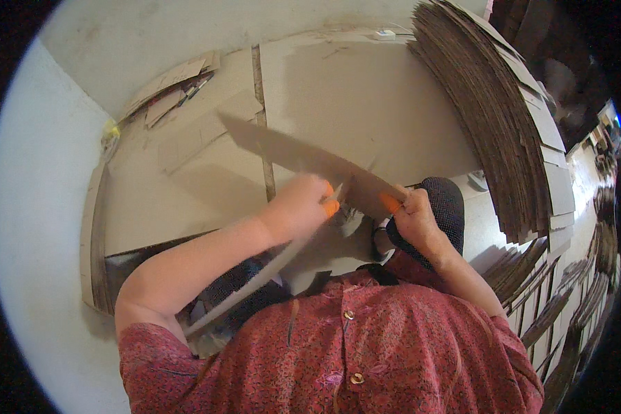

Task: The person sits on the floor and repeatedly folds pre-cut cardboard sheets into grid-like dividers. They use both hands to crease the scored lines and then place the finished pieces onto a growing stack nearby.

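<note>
My right hand (417,219) grips the right end of a brown cardboard piece (300,153), which slants up and away to the left above the table. A second thin cardboard edge (252,284) runs from my left hand (298,205) down under my left forearm. I cannot tell whether both are parts of one folded sheet. My left fingers are closed on the cardboard near the middle, close to where the two parts meet. Orange covers show on fingertips of both hands. The left hand is slightly blurred.
A pale table (366,90) with a dark seam lies ahead. Tall stacked cardboard sheets (486,117) curve along its right side. Loose cardboard pieces (169,86) and pens (195,90) lie at the far left. More cardboard bundles (559,303) stand at the lower right.
</note>
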### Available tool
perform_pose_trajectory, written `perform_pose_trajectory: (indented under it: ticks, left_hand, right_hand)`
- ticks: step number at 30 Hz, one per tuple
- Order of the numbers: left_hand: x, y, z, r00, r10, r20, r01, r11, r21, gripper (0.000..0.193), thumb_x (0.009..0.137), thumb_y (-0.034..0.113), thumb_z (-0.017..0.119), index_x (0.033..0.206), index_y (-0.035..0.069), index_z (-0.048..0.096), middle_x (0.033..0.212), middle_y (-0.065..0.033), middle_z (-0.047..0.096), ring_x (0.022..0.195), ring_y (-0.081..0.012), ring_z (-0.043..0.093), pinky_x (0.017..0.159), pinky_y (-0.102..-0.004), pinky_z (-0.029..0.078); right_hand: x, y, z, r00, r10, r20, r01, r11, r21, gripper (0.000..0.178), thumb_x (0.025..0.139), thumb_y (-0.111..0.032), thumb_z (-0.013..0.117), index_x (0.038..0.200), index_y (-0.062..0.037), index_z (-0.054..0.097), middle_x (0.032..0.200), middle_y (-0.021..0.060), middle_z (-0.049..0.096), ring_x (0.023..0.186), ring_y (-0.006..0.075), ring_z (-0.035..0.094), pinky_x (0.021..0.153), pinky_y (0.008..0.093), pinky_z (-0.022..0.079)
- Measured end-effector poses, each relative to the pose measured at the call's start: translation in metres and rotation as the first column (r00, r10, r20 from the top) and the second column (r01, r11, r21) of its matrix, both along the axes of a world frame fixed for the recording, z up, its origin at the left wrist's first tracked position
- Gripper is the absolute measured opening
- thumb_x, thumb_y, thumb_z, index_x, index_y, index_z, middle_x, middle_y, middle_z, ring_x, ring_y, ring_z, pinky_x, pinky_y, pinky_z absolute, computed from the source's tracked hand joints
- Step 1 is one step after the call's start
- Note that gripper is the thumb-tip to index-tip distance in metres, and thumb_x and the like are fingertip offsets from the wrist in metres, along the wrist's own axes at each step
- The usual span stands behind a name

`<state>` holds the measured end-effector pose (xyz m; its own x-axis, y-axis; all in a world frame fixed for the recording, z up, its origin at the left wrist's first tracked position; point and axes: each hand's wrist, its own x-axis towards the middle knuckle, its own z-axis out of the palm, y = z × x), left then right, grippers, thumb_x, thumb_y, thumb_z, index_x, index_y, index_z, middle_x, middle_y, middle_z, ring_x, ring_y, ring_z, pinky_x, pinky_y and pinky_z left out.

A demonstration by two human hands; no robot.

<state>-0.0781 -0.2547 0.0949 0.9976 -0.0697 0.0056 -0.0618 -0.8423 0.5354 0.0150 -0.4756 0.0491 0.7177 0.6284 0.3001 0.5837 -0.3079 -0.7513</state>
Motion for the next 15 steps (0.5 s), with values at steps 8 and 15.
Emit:
perform_pose_trajectory:
  ticks: [8, 15]
  left_hand:
    - [-0.014, 0.022, -0.041, 0.992, 0.084, 0.095, -0.063, 0.975, -0.212, 0.026, 0.082, 0.022, 0.067, 0.076, -0.003, 0.065, 0.058, -0.015, 0.056, 0.054, -0.0123, 0.048, 0.052, -0.0359, 0.042]
    - [-0.066, 0.065, -0.031, 0.944, 0.323, -0.059, -0.277, 0.684, -0.675, 0.022, 0.09, 0.023, 0.062, 0.101, 0.004, 0.068, 0.08, -0.0039, 0.064, 0.067, -0.0124, 0.057, 0.063, -0.0315, 0.048]
  right_hand:
    - [-0.013, 0.024, -0.036, 1.0, 0.027, 0.003, -0.027, 0.994, -0.11, 0.014, 0.085, -0.012, 0.062, 0.09, 0.0011, 0.064, 0.078, 0.0194, 0.064, 0.069, 0.0293, 0.06, 0.063, 0.039, 0.046]
    - [0.001, 0.032, -0.052, 0.995, -0.007, -0.1, 0.01, 1.0, 0.027, 0.015, 0.089, -0.005, 0.057, 0.096, 0.0043, 0.066, 0.08, 0.003, 0.065, 0.072, 0.0127, 0.055, 0.068, 0.0289, 0.048]
